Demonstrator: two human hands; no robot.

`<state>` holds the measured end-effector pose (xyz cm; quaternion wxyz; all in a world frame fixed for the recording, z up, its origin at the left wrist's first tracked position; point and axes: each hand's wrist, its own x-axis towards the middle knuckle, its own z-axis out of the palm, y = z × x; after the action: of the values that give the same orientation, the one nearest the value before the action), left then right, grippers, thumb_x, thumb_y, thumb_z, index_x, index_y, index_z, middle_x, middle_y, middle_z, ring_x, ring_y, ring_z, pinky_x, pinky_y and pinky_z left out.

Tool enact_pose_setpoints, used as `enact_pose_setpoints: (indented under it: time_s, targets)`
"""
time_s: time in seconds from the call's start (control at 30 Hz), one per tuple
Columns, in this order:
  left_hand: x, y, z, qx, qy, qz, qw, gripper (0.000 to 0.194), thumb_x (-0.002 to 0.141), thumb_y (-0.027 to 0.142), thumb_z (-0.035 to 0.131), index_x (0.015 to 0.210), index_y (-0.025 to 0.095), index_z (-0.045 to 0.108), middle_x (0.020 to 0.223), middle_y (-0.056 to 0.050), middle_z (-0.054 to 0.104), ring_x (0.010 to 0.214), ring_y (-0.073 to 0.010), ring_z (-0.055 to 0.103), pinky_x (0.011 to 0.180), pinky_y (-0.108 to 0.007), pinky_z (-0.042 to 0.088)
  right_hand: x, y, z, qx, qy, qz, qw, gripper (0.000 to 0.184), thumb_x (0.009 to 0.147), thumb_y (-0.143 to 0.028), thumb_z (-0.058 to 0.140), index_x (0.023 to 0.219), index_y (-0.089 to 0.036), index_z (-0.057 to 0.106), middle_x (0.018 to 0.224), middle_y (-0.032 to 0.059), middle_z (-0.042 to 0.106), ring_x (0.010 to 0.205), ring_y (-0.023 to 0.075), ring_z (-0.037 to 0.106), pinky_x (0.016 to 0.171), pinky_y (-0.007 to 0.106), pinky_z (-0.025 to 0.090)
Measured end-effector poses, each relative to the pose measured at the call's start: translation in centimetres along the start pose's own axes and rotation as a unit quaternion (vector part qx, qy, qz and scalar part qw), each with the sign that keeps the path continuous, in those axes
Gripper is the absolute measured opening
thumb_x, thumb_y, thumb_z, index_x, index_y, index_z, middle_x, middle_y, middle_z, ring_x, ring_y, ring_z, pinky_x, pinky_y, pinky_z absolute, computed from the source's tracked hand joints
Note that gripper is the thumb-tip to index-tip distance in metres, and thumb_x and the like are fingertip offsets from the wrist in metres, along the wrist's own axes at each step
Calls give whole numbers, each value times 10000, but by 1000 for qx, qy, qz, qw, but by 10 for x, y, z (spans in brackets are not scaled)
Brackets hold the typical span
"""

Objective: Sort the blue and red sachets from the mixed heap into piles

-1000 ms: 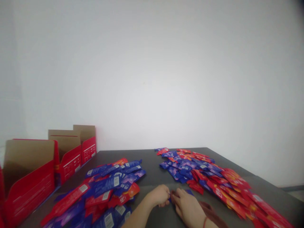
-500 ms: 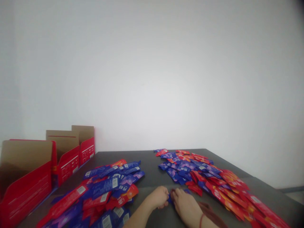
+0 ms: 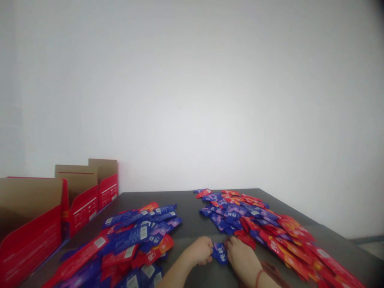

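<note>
Since the earlier frame, the right hand has shifted rightward, uncovering a small, shiny blue foil-like packet with white lettering, which was mostly hidden. The packet lies between the two hands at the near middle of the dark flat table. The left hand is curled, pinching the packet's left end; the right hand's bent fingers touch its right edge, but whether they grip cannot be told. A thin red wristband circles the right wrist. Heaps of blue and red packets spread left and right. Open red cardboard boxes with brown insides line the far left.
</note>
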<state>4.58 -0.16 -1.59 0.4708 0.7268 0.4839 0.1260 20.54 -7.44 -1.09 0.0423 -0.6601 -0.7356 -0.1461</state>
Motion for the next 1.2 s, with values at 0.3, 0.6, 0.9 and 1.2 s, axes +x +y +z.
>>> enact_pose_setpoints:
  time_s: [0.3, 0.6, 0.9, 1.2]
  targets:
    - [-2, 0, -1, -12, -7, -13, 1000, 94, 777, 133, 500, 712, 200, 489, 462, 78, 484, 305, -80, 355, 391, -186, 261, -28, -7, -4, 17, -22, -88, 996, 403, 863, -75, 456, 1209, -179, 634, 1089, 91, 693, 965, 225, 655, 784, 283, 501]
    - [-2, 3, -2, -20, -7, -19, 1000, 100, 818, 151, 509, 731, 197, 490, 463, 82, 481, 300, -69, 340, 382, -168, 241, 1, 4, -6, 14, -18, 5, 1000, 338, 865, -38, 405, 1013, -128, 696, 968, 128, 696, 872, 239, 671, 704, 298, 485]
    - [-8, 6, -5, -19, -16, -20, 999, 121, 776, 92, 466, 710, 191, 494, 475, 80, 491, 307, -70, 350, 383, -173, 256, -18, -15, -4, 34, -28, -76, 996, 410, 858, -54, 432, 1183, -190, 641, 1071, 72, 689, 966, 220, 647, 771, 277, 481]
    - [-8, 8, -7, -34, -20, -22, 999, 142, 765, 66, 460, 722, 199, 483, 482, 89, 497, 308, -68, 347, 392, -174, 253, -15, 18, 8, -20, -29, 45, 998, 444, 827, 52, 323, 1032, -84, 693, 974, 177, 698, 857, 253, 686, 685, 313, 501]
